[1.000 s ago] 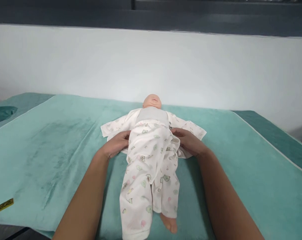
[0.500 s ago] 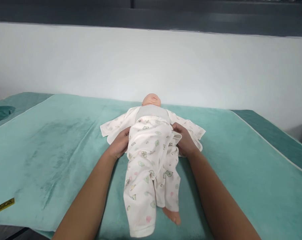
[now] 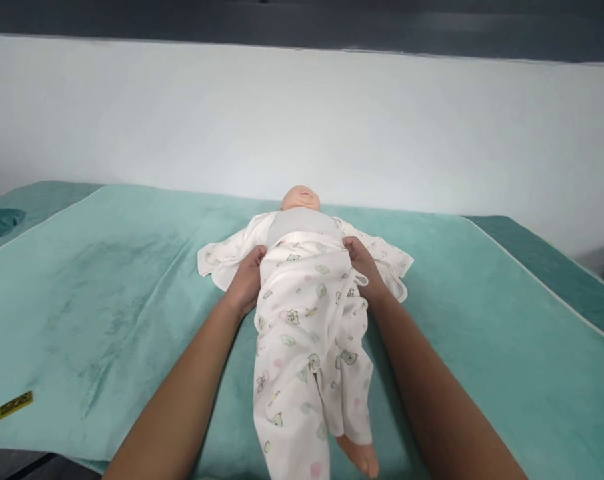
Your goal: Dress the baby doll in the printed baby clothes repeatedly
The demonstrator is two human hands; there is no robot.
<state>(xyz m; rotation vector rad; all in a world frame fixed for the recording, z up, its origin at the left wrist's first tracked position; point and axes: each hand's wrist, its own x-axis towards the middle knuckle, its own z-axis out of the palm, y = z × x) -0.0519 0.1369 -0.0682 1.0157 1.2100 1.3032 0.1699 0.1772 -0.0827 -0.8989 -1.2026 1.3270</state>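
The doll [image 3: 302, 220] lies on its back on the green cover [image 3: 147, 280], head toward the wall [image 3: 302, 120]. The left hand [image 3: 365, 267] and right hand [image 3: 248, 277] sit at either side of its waist, fingers closed on the edges of the patterned trousers [image 3: 307, 300], though the right fingertips are partly hidden. One bare foot shows below.

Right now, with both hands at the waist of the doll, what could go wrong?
The right hand is beside a loose fold of the white printed cotton-like trousers; a finger could catch there.

The open white printed shirt spreads beside both hands, so its edge might get bunched under the left hand or the right.

Uneven pulling could twist the waistband on the pink-headed, grey-bodied doll.
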